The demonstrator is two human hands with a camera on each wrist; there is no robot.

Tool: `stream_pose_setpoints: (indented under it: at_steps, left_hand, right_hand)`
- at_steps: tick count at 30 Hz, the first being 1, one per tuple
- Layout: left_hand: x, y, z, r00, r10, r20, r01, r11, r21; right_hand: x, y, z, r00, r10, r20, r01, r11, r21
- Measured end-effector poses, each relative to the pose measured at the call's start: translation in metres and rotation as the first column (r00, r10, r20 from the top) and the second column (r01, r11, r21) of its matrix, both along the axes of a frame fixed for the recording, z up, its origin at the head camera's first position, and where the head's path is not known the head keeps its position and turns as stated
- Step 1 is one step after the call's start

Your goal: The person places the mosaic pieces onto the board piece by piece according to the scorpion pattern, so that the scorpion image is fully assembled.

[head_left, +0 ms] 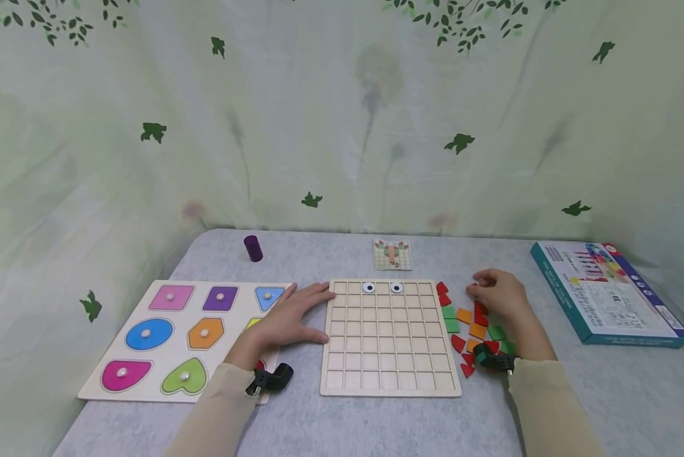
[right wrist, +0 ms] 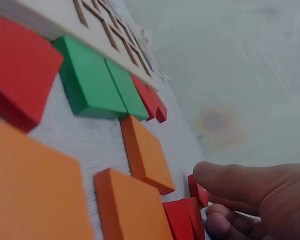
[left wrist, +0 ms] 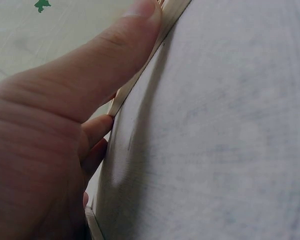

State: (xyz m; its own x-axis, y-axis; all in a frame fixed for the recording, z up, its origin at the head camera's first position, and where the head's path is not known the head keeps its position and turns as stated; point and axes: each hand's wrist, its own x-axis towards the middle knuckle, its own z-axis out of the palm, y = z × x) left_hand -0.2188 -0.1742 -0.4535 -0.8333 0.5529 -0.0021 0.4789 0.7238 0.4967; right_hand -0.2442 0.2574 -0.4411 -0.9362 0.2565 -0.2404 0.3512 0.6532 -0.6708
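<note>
A wooden grid board (head_left: 390, 384) lies flat on the table, with two googly-eye pieces (head_left: 396, 287) in its top row. My left hand (head_left: 287, 320) is spread at the board's left edge, thumb and fingertips touching it. In the left wrist view, the thumb (left wrist: 115, 47) lies along that edge. To the right of the board, my right hand (head_left: 503, 293) pinches a red piece (right wrist: 197, 191) between thumb and fingers, mostly hidden by them in the head view. Around it lie loose red pieces (head_left: 458, 343), orange squares (head_left: 478, 331) and green squares (head_left: 452, 325).
A knobbed shape puzzle (head_left: 113, 304) lies at the left, partly under the left forearm. Behind the board is a small pattern card (head_left: 392, 254); a dark purple cylinder (head_left: 253, 248) stands back left. A flat teal-edged box (head_left: 610, 295) lies at the right.
</note>
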Motion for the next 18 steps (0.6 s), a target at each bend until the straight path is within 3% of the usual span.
stream_pose_setpoints:
  at_steps: [18]
  left_hand:
    - [0.0001,-0.0005,0.0011,1.0,0.002,0.01,-0.002,1.0,0.004]
  right_hand:
    - [0.0029,-0.0027,-0.0024,0.993,0.089,-0.083,-0.082,0.994,0.076]
